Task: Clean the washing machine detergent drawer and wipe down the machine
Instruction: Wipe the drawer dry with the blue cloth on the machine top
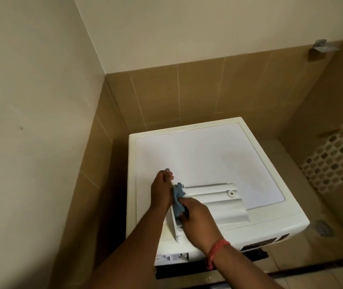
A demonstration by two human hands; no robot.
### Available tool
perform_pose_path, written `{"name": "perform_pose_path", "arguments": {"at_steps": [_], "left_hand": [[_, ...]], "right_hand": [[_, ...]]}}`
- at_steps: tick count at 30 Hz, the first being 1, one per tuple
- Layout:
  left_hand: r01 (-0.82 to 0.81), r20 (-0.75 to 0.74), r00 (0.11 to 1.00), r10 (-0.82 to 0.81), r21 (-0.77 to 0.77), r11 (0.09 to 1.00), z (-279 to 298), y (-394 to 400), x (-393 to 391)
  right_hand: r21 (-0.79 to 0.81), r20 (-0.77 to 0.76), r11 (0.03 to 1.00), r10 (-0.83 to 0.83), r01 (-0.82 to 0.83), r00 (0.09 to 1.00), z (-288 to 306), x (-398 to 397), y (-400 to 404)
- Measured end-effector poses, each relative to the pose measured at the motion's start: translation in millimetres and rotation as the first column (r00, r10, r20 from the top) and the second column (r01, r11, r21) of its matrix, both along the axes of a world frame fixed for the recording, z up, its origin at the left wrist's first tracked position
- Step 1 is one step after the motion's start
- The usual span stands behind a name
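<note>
A white washing machine [208, 151] stands in a tiled corner, seen from above. The white detergent drawer [214, 197] lies removed on the machine's top near the front left, turned on its side. My left hand [162, 188] grips the drawer's front panel at its far end. My right hand [197, 220] holds a blue cloth [177, 197] pressed against the drawer where the panel meets the body. A red thread band circles my right wrist. The empty drawer slot [172, 257] shows at the machine's front top left.
Brown tiled walls close in behind and to the left of the machine. A mosaic tile strip [337, 159] runs down the right wall. A floor drain [323, 228] sits right of the machine. A metal fitting [320, 46] is mounted high on the right.
</note>
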State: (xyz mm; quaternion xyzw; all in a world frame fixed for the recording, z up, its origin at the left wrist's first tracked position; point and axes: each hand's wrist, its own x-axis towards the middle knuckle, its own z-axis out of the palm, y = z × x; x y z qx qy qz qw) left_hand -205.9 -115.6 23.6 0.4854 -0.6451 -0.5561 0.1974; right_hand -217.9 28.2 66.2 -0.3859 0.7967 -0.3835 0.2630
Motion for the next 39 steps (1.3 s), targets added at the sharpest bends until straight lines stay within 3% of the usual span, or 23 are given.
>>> {"name": "perform_pose_path", "arguments": {"at_steps": [5,10,12,14,20,25,27,30,35,39], "left_hand": [[-0.008,0.091,0.996,0.017,-0.096,0.995,5,-1,-11],[-0.067,0.075,0.995,0.070,-0.043,0.997,9,-4,-27],[-0.091,0.022,0.996,0.091,0.005,0.996,8,-5,-29],[-0.082,0.036,0.996,0.084,-0.053,0.995,7,-6,-28],[-0.083,0.075,0.993,0.091,-0.108,0.991,6,-5,-32],[-0.077,0.069,0.994,0.086,-0.119,0.990,4,-7,-30],[-0.070,0.072,0.994,0.080,-0.132,0.989,1,-8,-30],[-0.086,0.072,0.993,0.095,-0.127,0.988,0,-10,-33],[-0.075,0.083,0.993,0.086,-0.124,0.989,-1,-14,-36],[-0.078,0.060,0.994,0.087,-0.140,0.987,-3,-14,-36]], "right_hand": [[0.043,-0.001,0.987,0.155,-0.155,0.988,1,-21,21],[-0.100,-0.134,0.982,-0.174,0.161,0.976,7,-70,-14],[-0.109,-0.213,0.993,-0.056,0.034,0.976,0,-78,-40],[-0.035,-0.299,0.989,0.125,-0.142,0.946,-10,-76,-56],[0.062,-0.467,0.949,0.301,-0.308,0.832,-18,-78,-23],[0.094,-0.348,0.928,0.370,-0.361,0.861,-21,-67,26],[0.025,-0.264,0.951,0.305,-0.309,0.915,-22,-65,29],[-0.091,-0.164,0.991,0.081,-0.097,0.983,-23,-46,14],[-0.224,-0.124,0.972,-0.097,0.068,0.987,-58,1,28],[-0.205,-0.076,0.963,-0.195,0.176,0.978,-87,1,41]]}}
